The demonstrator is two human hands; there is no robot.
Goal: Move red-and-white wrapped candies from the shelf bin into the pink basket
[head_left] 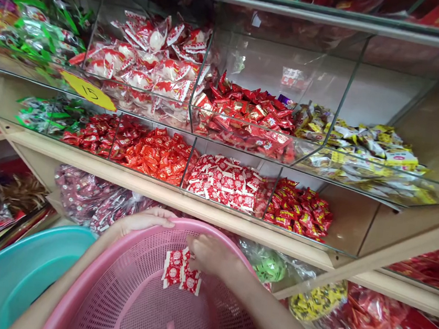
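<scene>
My left hand (148,222) grips the far left rim of a pink plastic basket (107,278), its fingers curled over the edge. Inside the basket's mouth, my right hand (209,254) is closed on several small candy packets (182,272), red and white with a round emblem. The packets hang below my fingers, above the mesh bottom. Parts of them are covered by the hand. Similar red and white packets (223,182) fill a clear compartment on the lower shelf, just beyond the basket.
Glass-fronted shelves hold red candies (249,115), yellow-wrapped candies (380,143) and green-wrapped ones (44,28). A yellow price tag (89,90) reads 15. A turquoise tub (59,246) stands at left. Bagged candies (89,192) lie under the wooden shelf edge (237,219).
</scene>
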